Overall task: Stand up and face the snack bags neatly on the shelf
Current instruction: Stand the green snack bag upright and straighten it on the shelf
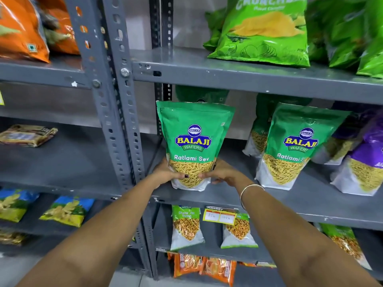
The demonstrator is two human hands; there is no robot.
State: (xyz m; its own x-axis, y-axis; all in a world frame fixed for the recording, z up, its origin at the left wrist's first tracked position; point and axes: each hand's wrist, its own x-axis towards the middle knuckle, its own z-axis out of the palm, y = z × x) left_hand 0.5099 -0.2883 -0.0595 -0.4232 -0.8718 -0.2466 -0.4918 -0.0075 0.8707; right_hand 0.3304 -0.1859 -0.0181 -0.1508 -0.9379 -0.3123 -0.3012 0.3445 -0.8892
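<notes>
A green Ratlami Sev bag [192, 139] stands upright near the left end of the grey middle shelf [300, 201], label facing me. My left hand [165, 172] grips its lower left corner and my right hand [222, 172] grips its lower right, thumbs across the front. A second Ratlami Sev bag [294, 146] stands upright to the right, leaning slightly, with another one [258, 137] behind it. Purple bags [364, 160] lean at the far right.
Green chip bags [263, 32] lie on the shelf above; orange bags [20, 27] sit upper left. A grey perforated upright [116, 112] rises just left of my hands. Small green packets [186, 226] and a yellow price tag [219, 216] occupy the shelf below.
</notes>
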